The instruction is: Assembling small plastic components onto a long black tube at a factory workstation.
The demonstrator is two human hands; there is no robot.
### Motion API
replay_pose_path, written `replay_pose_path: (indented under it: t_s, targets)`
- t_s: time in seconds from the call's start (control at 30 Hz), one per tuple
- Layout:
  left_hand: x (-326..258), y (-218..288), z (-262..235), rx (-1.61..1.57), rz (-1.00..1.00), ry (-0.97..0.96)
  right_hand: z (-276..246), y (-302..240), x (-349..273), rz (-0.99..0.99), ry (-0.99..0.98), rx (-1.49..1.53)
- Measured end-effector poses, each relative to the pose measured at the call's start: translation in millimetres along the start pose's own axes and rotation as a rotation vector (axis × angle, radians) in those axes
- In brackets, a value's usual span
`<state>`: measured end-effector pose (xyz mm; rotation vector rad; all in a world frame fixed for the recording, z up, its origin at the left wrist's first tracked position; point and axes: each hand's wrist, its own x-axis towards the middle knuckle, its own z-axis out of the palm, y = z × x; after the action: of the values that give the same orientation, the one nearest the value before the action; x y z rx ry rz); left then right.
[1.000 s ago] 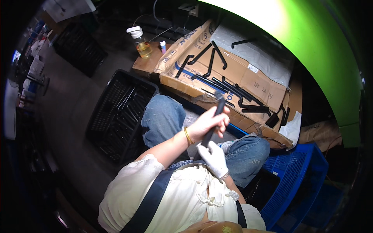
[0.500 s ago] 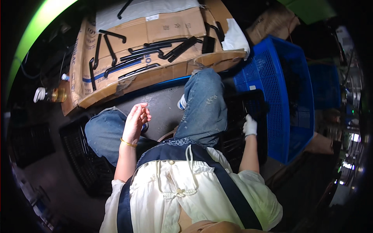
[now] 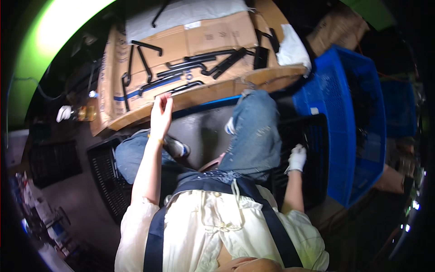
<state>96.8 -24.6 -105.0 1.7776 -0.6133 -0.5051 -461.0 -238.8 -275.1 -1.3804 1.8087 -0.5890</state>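
My bare left hand (image 3: 161, 113), with a bracelet at the wrist, is at the near wall of a cardboard box (image 3: 217, 91). Its fingers are curled together over the left end of a bent black bar (image 3: 186, 86); whether they grip it is hidden. More black bars, several with bent ends, lie in the box, among them a wide flat one (image 3: 230, 62). My right hand (image 3: 297, 158), in a white glove, hangs over a black crate (image 3: 321, 158) beside my right knee. Its fingers look curled, and what they hold, if anything, does not show.
A large blue perforated crate (image 3: 337, 118) stands on the right, with dark items inside. Another black crate (image 3: 106, 177) sits beside my left knee. A bottle (image 3: 81, 113) of yellowish liquid stands left of the box. White sheeting (image 3: 292, 47) hangs over the box's right corner.
My left hand has moved forward from above my lap to the box's near edge. My right hand has stayed over the black crate and shifted slightly. The whole view has shifted too.
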Motion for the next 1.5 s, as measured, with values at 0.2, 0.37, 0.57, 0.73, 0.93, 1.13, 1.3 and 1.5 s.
replay_pose_path:
  t_s: [0.2,0.37,0.57,0.73,0.93,1.13,1.3,1.5]
  targets:
    - [125.4,-59.3,-64.2,0.822,0.207,0.046,30.8,-312.4,-152.7,-0.300,-0.309,0.428]
    - [170.9,-118.3,-73.9,1.127,-0.118,-0.231,82.9,-315.8,-177.3,-0.715,-0.128,-0.127]
    - [168.9,-123.8,-20.4,1.314,-0.248,-0.274,92.3,-321.1,-173.8,-0.826,0.005,-0.204]
    - [167.0,-110.1,-23.2,1.280,-0.113,-0.299,96.9,-322.9,-171.8,-0.831,0.002,-0.204]
    - [115.7,24.5,-11.3,0.942,0.708,-0.176,81.3,-353.8,-171.4,-0.377,-0.376,-0.099]
    - [34.1,111.7,-9.9,0.842,1.010,-0.352,123.0,-384.0,-203.3,-0.384,-0.850,0.308]
    - [-1.8,106.9,-15.1,0.645,0.872,0.017,119.0,-391.2,-222.6,-0.194,-1.065,0.253]
    - [-85.1,78.0,39.4,-0.782,-0.190,-0.314,138.7,-372.2,-251.4,-0.122,-0.968,0.381]
